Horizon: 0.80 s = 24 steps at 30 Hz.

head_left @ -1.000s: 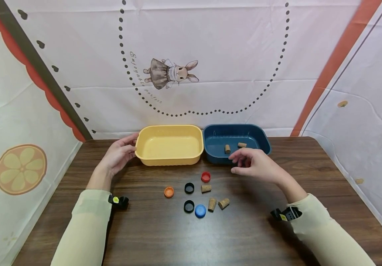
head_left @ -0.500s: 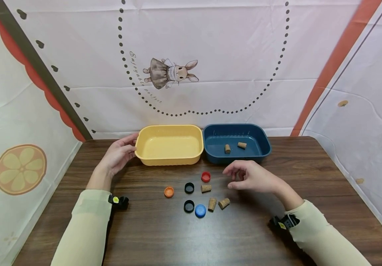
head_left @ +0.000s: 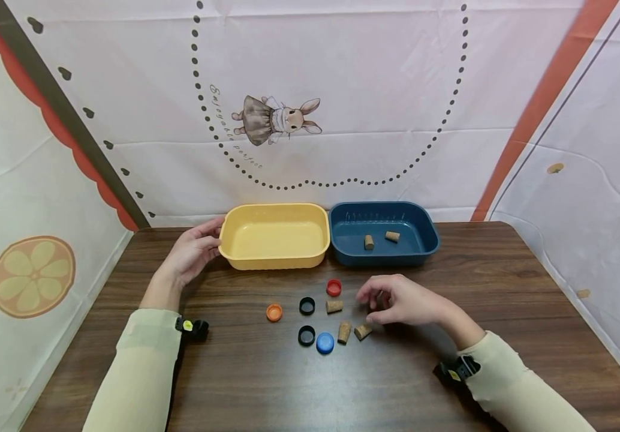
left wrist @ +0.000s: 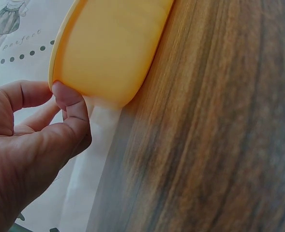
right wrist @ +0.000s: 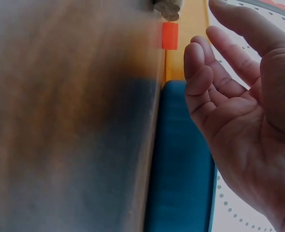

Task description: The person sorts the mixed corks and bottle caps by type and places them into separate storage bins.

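Observation:
At the back left of the table stands a yellow plastic tub [head_left: 274,239] with nothing in it. My left hand [head_left: 193,251] pinches its left end, thumb and fingers at the rim in the left wrist view [left wrist: 60,125]. Beside it a dark blue tub [head_left: 366,259] holds two corks [head_left: 392,236]. My right hand [head_left: 409,301] holds nothing, its fingers loosely bent and the thumb apart. Its thumb tip comes close to a cork [head_left: 363,332] on the table. Two more corks, a standing one [head_left: 344,332] and one lying flat [head_left: 334,306], are to its left.
Several bottle caps lie on the wooden table [head_left: 267,390]: a red cap [head_left: 334,287], an orange cap [head_left: 274,312], a black cap [head_left: 307,306], another black cap [head_left: 307,335] and a blue cap [head_left: 325,342]. A printed cloth [head_left: 375,90] hangs right behind the tubs.
My right hand has moved from over the blue tub's front edge down toward the loose corks. The left hand and both tubs have stayed in place.

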### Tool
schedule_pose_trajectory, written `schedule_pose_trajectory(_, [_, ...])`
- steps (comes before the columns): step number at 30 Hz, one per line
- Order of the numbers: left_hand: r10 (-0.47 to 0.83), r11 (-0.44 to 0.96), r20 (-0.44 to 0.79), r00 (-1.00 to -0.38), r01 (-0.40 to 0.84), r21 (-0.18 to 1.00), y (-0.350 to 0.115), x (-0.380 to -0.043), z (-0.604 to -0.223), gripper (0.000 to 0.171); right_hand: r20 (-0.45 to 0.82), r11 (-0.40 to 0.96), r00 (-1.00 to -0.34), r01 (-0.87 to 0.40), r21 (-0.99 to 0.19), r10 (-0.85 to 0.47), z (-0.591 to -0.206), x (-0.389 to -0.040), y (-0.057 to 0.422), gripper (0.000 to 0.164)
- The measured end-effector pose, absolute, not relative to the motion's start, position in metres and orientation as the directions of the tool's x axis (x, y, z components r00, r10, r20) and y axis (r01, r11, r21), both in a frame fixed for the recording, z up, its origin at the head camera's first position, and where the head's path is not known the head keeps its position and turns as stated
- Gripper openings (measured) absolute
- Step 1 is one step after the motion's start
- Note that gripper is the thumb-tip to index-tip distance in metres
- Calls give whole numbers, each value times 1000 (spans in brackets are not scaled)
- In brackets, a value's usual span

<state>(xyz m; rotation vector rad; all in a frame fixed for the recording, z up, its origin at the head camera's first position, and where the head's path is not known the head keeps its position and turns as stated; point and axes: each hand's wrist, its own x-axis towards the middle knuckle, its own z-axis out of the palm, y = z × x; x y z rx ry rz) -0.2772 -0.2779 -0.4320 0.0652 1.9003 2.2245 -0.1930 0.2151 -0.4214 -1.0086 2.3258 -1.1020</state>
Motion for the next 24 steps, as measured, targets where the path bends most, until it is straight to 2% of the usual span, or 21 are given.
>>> schedule_pose_trajectory(12, [187,-136,-105,-977,-131,982,-278,-277,-433,63,-28,384,-608,-465,-798,-793,-428,-189,210,33])
schedule_pose_trajectory(24, [186,-134,-109,-976,-135,982,-278,-277,-432,64,-107,442,-600,-444,-779,-793,-429,-186,210,34])
